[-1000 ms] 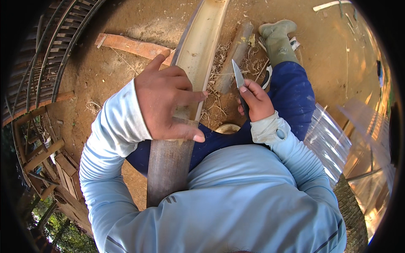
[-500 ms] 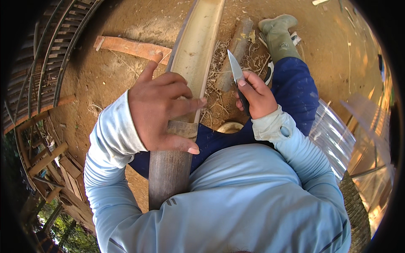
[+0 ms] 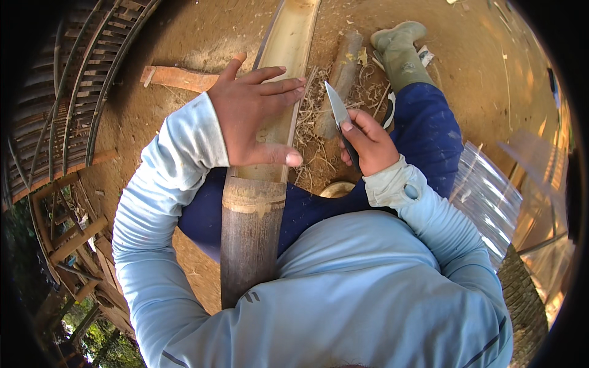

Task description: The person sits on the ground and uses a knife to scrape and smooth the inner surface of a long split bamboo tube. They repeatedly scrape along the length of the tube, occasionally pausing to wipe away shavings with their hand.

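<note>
A long bamboo pole [image 3: 250, 245] runs from my lap away toward the far side. Its near end is a whole round dark tube; beyond a pale scraped ring at the node it is cut open into a trough with a light inner face. My left hand [image 3: 257, 116] spreads its fingers over the trough, palm down; whether it touches the bamboo I cannot tell. In my right hand [image 3: 372, 142] is a knife [image 3: 337, 104], gripped by its black handle, thumb near the blade's base. The bare blade points up and away, just right of the trough.
A reddish-brown board [image 3: 178, 78] lies on the dirt floor at left. Thin shavings [image 3: 313, 101] and a short log [image 3: 340, 80] lie right of the trough, near my green boot [image 3: 400, 52]. Slatted racks [image 3: 92, 73] stand far left; clear corrugated sheeting [image 3: 488, 199] is at right.
My left hand has moved away from me along the bamboo, uncovering the scraped ring, and its fingers have spread. The knife and my right hand have barely shifted.
</note>
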The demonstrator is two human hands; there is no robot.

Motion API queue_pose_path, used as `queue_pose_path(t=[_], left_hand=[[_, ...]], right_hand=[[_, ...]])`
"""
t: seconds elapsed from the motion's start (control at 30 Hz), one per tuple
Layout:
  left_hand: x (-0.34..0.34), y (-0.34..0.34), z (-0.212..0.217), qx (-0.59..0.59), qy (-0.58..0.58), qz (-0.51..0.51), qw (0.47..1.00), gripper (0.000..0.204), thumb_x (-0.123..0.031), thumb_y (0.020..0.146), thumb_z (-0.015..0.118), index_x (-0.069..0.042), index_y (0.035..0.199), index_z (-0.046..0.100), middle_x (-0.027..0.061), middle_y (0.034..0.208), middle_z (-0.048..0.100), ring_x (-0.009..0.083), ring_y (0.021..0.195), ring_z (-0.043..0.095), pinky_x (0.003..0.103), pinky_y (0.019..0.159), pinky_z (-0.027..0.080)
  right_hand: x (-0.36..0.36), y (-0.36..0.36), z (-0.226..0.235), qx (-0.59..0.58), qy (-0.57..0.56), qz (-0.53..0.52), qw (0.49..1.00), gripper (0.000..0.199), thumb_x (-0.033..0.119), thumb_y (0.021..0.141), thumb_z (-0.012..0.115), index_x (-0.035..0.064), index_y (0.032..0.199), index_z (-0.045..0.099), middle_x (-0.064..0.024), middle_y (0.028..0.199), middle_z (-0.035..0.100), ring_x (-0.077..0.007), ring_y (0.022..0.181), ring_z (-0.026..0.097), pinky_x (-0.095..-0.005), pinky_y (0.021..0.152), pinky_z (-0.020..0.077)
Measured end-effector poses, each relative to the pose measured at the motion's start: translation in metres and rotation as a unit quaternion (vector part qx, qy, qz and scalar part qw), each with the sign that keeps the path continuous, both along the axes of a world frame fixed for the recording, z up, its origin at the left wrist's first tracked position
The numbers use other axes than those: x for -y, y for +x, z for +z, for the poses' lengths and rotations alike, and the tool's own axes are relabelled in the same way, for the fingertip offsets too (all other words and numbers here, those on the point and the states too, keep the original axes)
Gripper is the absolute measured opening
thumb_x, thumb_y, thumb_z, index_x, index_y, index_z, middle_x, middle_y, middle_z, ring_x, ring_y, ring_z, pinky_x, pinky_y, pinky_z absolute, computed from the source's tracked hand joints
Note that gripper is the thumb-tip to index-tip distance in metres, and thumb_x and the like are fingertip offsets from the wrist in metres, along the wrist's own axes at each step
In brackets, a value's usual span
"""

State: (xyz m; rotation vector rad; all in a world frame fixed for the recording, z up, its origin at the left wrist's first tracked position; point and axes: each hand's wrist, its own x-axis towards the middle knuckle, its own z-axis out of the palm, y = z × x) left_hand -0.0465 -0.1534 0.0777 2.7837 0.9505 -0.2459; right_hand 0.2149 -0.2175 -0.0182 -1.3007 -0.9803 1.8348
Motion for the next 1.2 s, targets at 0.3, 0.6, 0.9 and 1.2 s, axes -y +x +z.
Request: queue_pose_path(t=[0.3,0.6,0.9,1.2], left_hand=[[-0.032,0.010,-0.012,-0.028,0.018,0.037,0.999,0.099,-0.075,0.083,0.059,-0.007,0.153,0.043,0.0103,0.159,0.042,0.0338,0.149,0.034,0.067,0.121,0.014],[-0.062,0.000,-0.047,0.091,0.067,0.092,0.989,0.076,-0.043,0.093,0.057,-0.005,0.156,0.035,0.0168,0.161,0.037,0.0335,0.149,0.033,0.057,0.122,0.021],[-0.169,0.004,-0.119,0.195,0.110,0.117,0.968,0.056,-0.012,0.089,0.048,-0.013,0.145,0.054,0.0138,0.144,0.058,0.0347,0.133,0.054,0.045,0.116,0.039],[-0.175,0.041,-0.095,0.112,0.031,0.183,0.976,0.060,-0.007,0.080,0.056,-0.010,0.140,0.060,0.0183,0.142,0.059,0.0357,0.135,0.053,0.040,0.117,0.039]], right_hand=[[-0.025,0.002,-0.003,0.087,0.040,0.011,0.995,0.022,0.022,0.106,0.053,0.0063,0.120,0.059,0.0006,0.078,0.056,-0.0085,0.060,0.054,-0.0240,0.054,0.0442],[-0.125,-0.001,-0.030,0.343,0.297,0.010,0.891,0.028,0.028,0.097,0.062,0.0182,0.123,0.064,-0.0140,0.080,0.069,-0.0308,0.072,0.067,-0.0423,0.070,0.0527],[-0.198,-0.024,-0.036,0.448,0.346,0.037,0.823,0.026,0.032,0.098,0.062,0.0217,0.121,0.071,-0.0131,0.078,0.067,-0.0286,0.071,0.065,-0.0399,0.068,0.0506],[-0.241,-0.019,-0.068,0.432,0.430,0.010,0.793,0.036,0.037,0.097,0.058,0.0081,0.110,0.074,-0.0235,0.102,0.072,-0.0378,0.101,0.068,-0.0449,0.090,0.0533]])
